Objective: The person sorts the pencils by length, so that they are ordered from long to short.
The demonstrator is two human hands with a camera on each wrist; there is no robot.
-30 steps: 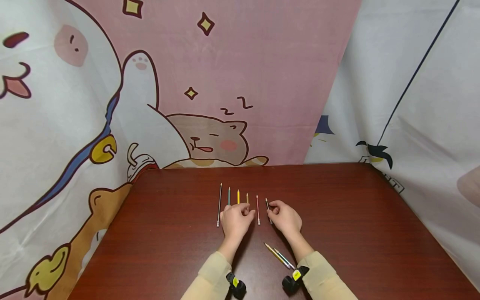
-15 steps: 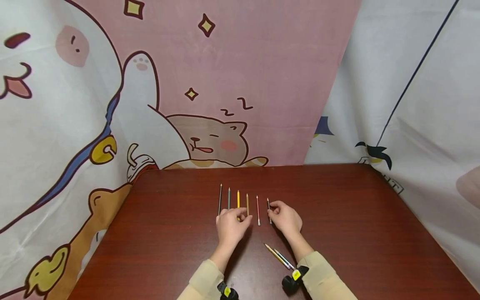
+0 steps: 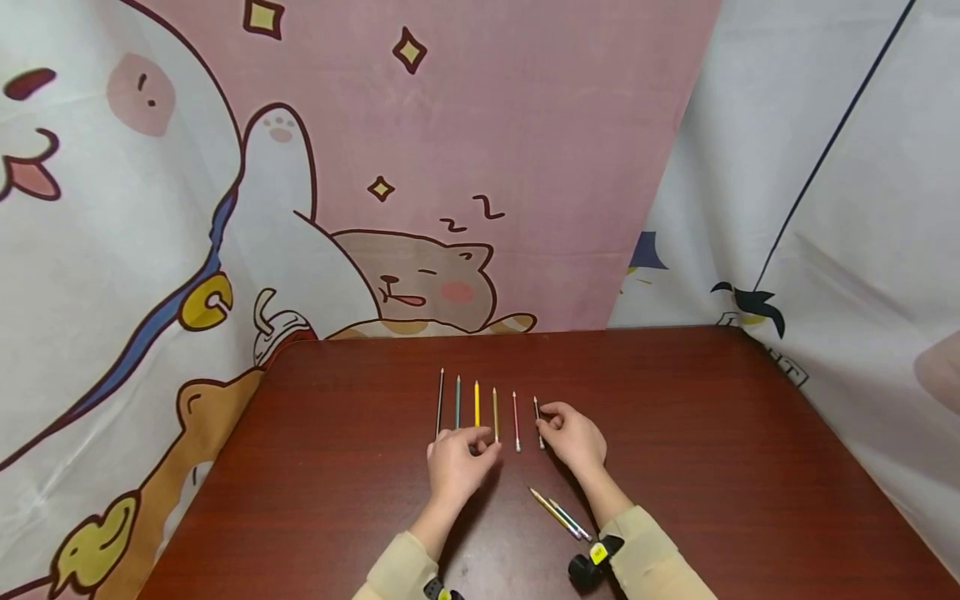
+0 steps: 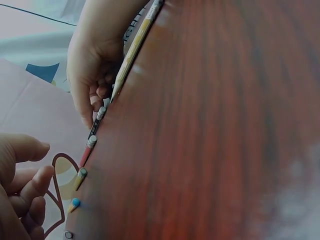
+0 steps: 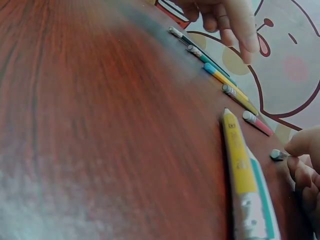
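Note:
Pencils lie side by side in a row, tips pointing away. From the left come a dark pencil (image 3: 440,400), a teal pencil (image 3: 458,400), a yellow pencil (image 3: 477,402), a gold pencil (image 3: 495,412), a red pencil (image 3: 516,421) and a black pencil (image 3: 537,417). My left hand (image 3: 457,462) hovers over the near ends of the left pencils, fingers loosely bent and holding nothing; it hides some of those ends. At the row's right end, my right hand (image 3: 576,437) pinches the black pencil between thumb and fingertips.
Two more pencils, one yellow (image 5: 239,155) and one teal and white (image 5: 262,187), lie slanted together on the brown table (image 3: 337,500), nearer me and below the right hand. Printed cloth (image 3: 562,167) hangs behind the table.
My left hand has drawn back toward me and slightly left, uncovering more of the middle pencils. The black pencil has shifted slightly right with my right hand.

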